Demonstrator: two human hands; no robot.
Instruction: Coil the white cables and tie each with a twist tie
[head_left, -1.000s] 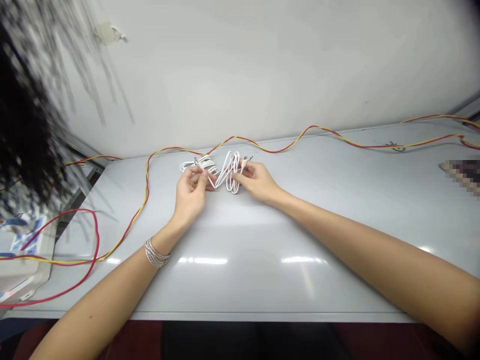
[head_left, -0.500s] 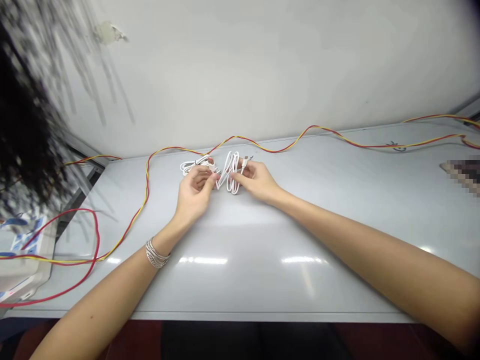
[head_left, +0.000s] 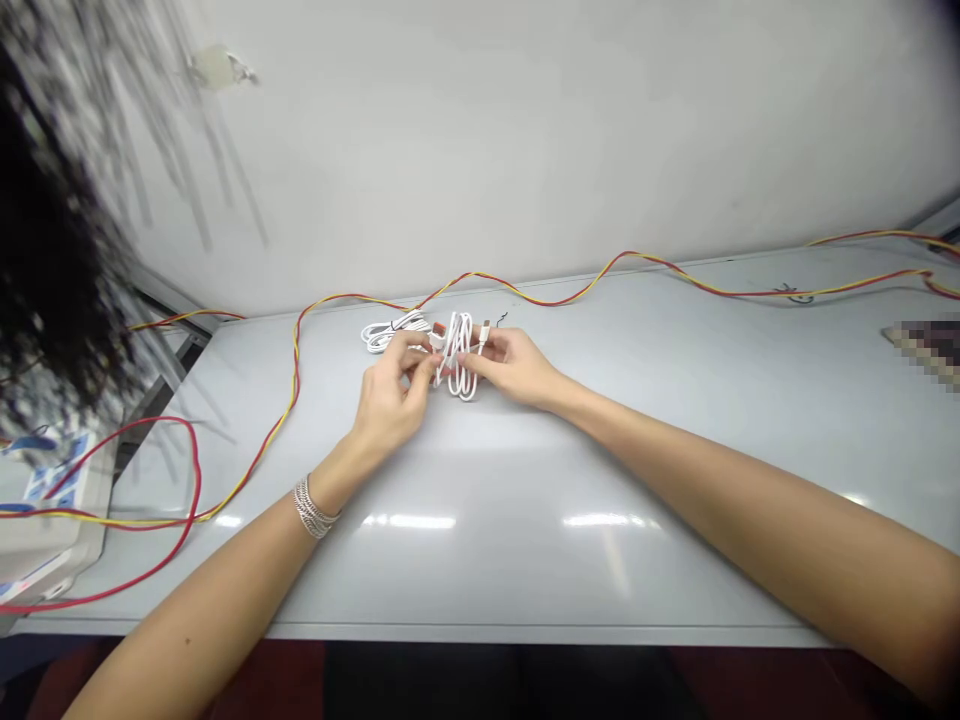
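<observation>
Left hand (head_left: pixel 395 395): thumb and fingers nearly closed, pinching the coiled white cable (head_left: pixel 458 336) close to its orange-tipped connector (head_left: pixel 437 340). Coil position: between both hands, just right of the left fingertips; long axis up and down the view, crosswise to the line joining the hands. Right hand (head_left: pixel 517 368): nearer the coil, thumb and fingers closed on its loops.

Left grip (head_left: pixel 394 393) shifted rightward, now close beside the coiled white cable (head_left: pixel 462 366), orange-ended plug (head_left: pixel 438 334) carried along with it to the coil's near side, the stretch of cable between both hands drawn shorter, coil slightly lower.
</observation>
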